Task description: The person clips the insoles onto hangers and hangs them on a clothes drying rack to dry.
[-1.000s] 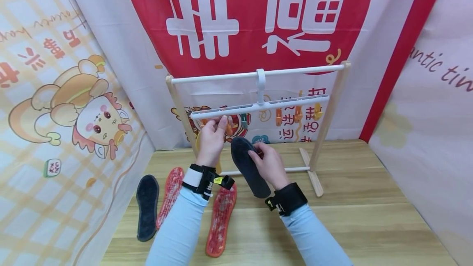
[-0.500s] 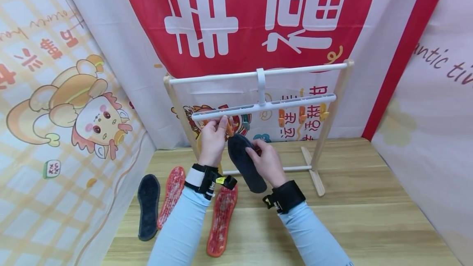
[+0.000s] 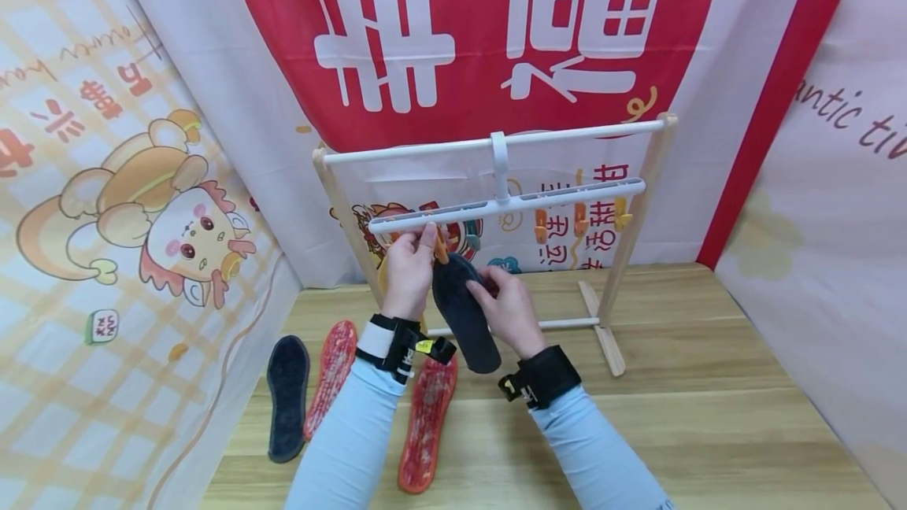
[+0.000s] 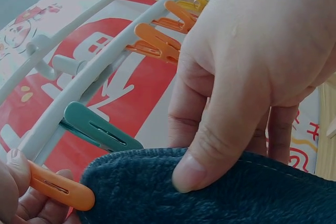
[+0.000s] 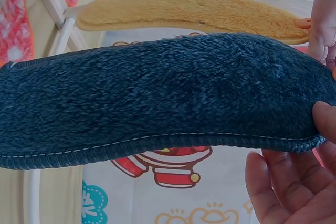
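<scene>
My right hand (image 3: 509, 312) pinches the side edge of a dark blue fluffy insole (image 3: 464, 319), thumb on its fleecy face. The insole hangs tilted, its upper end at an orange clothespin (image 4: 60, 186) on the white hanger (image 3: 453, 215). My left hand (image 3: 409, 274) grips that clothespin near the hanger's left end. In the left wrist view the clothespin's tip overlaps the insole's end; whether it bites on it, I cannot tell. A teal clothespin (image 4: 102, 128) sits beside it. Behind, a yellow fleecy insole (image 5: 173, 14) shows in the right wrist view, by the left hand.
The hanger hooks over the top bar (image 3: 418, 148) of a wood-and-white rack. Orange and yellow clothespins (image 3: 581, 219) hang at its right. On the wooden table (image 3: 708, 415) lie another dark insole (image 3: 288, 400) and two red-patterned insoles (image 3: 427, 423). Printed cloth walls surround the table.
My right hand has brought the dark blue insole left, so its upper end meets the orange clothespin. The left hand stays at the clothespin; the hanger has shifted slightly right.
</scene>
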Demonstrator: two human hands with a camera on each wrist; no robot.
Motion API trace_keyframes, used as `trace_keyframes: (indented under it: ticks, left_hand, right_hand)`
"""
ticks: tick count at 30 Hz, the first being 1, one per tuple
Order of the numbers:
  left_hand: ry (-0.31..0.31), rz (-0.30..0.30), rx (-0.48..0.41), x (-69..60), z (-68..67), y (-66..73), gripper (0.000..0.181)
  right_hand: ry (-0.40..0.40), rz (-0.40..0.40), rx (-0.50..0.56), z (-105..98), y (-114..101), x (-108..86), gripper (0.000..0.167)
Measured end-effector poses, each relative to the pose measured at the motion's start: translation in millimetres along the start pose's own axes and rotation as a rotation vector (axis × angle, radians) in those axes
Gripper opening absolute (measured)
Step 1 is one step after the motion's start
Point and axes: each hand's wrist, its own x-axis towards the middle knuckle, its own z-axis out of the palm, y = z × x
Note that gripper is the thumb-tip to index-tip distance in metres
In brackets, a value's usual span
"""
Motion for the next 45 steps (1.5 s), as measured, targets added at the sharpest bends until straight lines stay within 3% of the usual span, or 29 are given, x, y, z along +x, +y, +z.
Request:
trace_keyframes:
  ticks: [9,23,32,45]
  left_hand:
    - [-0.004,0.007,0.009,0.8,0.1,-0.2,0.051]
    - [0.003,0.025,0.128,-0.1,-3.1,-4.0,0.048]
    - [-0.017,0.047,0.194,-8.9,-5.4,-3.9,0.052]
    - [-0.075,0.103,0.112,-31.1,-15.2,-2.9,0.061]
  right_hand:
    - [0.018,-0.031,0.037,1.4,-1.3,2.4,0.011]
    - [-0.009,-0.02,0.079,4.7,1.2,4.6,0.013]
    - [-0.011,-0.018,0.074,5.3,6.1,10.3,0.014]
    - [-0.053,0.031,0.065,3.5,7.4,13.2,0.019]
